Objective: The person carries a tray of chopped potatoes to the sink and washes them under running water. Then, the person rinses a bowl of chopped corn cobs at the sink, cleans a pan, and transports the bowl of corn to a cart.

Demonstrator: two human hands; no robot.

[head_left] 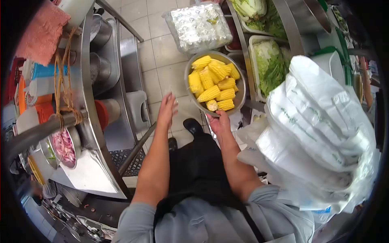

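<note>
Cut pieces of yellow corn on the cob point(208, 81) fill a round metal bowl point(242, 91) in front of me. My right hand point(219, 122) grips the bowl's near rim, its thumb on top and the other fingers partly hidden below. Left of the bowl and apart from it, my left hand point(166, 109) is raised over the tiled floor, fingers stretched out and holding nothing. Just beyond the bowl lies a clear plastic-wrapped pack point(198, 26) with a shiny, bumpy top.
On the left stands a metal shelf unit point(87, 60) with pots, containers and a bowl of chopped reddish pieces point(63, 148). Trays of leafy greens point(267, 60) line the right side. A bundle of white plastic bags point(316, 133) hangs close at my right. Tiled floor point(156, 52) runs between.
</note>
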